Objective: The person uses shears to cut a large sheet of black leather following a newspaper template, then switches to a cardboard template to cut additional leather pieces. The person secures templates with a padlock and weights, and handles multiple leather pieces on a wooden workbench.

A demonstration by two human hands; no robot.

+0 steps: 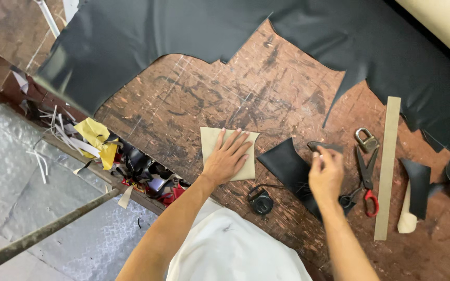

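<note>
My left hand (228, 155) lies flat, fingers spread, on a beige pattern piece (210, 139) on the scarred wooden worktable (225, 93). My right hand (326, 172) is closed around a dark-handled tool (325, 147), held over a cut piece of black leather (286, 162) just right of the pattern. A large sheet of black leather (194, 26) covers the far part of the table.
Red-handled scissors (366, 179), a brass padlock (366, 139) and a long beige strip (386, 166) lie to the right. Black leather offcuts (417, 184) sit further right. A small black round object (262, 202) rests near the front edge. Scraps (97, 138) pile left of the table, above a metal rod (42, 234).
</note>
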